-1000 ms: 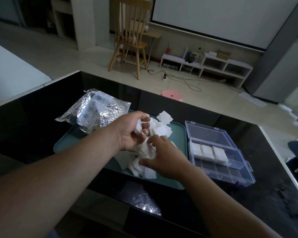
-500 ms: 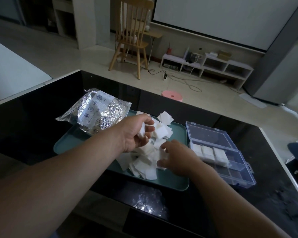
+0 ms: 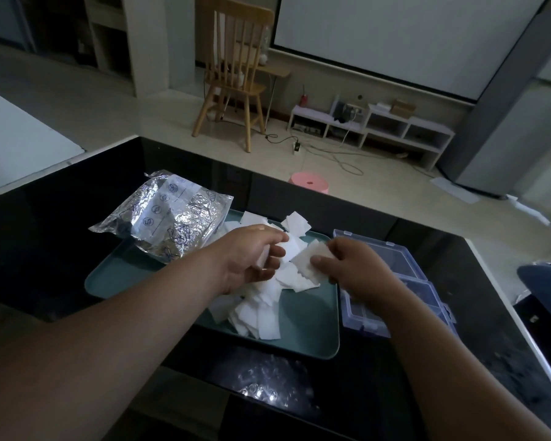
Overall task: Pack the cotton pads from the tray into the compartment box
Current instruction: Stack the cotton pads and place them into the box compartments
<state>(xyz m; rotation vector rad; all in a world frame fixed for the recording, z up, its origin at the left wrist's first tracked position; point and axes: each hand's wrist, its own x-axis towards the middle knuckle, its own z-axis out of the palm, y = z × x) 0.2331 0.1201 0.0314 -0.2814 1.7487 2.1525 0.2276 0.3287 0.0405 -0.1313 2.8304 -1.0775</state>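
**Pick made: your right hand [image 3: 353, 272] has left the heap with a small stack of white square cotton pads [image 3: 310, 261].**

Half a second ago that hand lay low, fingers down in the loose pile [image 3: 261, 310] at mid-frame. It is now raised and shifted right, over the right edge of the teal rectangular plastic tray [image 3: 312, 338], just beside the clear bluish plastic compartment box [image 3: 392, 259] at centre right. Judgement: the grasp is done and placing comes next. Thumb and fingers are pinched on the stack, palm turned left, and the wrist hides most of the box's compartments. Your left hand [image 3: 245, 262] stays at frame centre above the pile, fingers curled round a few more pads. Most pads remain on the tray, next to the crinkled silver foil bag [image 3: 169, 218] at upper left.
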